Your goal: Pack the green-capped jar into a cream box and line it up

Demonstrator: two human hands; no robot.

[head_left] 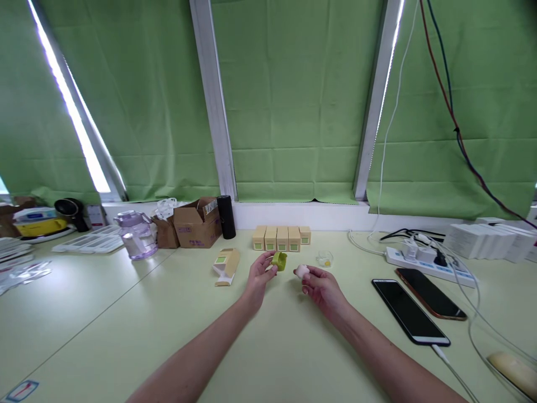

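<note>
My left hand (pixel 260 278) pinches a small green case (pixel 279 261) that looks hollow on its right side. Just to its right, my right hand (pixel 319 286) holds a small white rounded piece (pixel 302 271) between thumb and fingers. The two pieces are apart, both above the pale table (pixel 268 347). An opened tan carton (pixel 226 266) lies left of my left hand. Beyond the hands stands a row of several small tan boxes (pixel 282 239) with green-framed labels. A small clear container (pixel 324 258) with something yellow in it sits behind my right hand.
On the right lie two phones (pixel 410 311) (pixel 430 293), a power strip (pixel 430 267) with cables, and white boxes (pixel 480 240). At the back left are a purple jug (pixel 136 235), a cardboard box (pixel 197 224) and a black cylinder (pixel 226 217).
</note>
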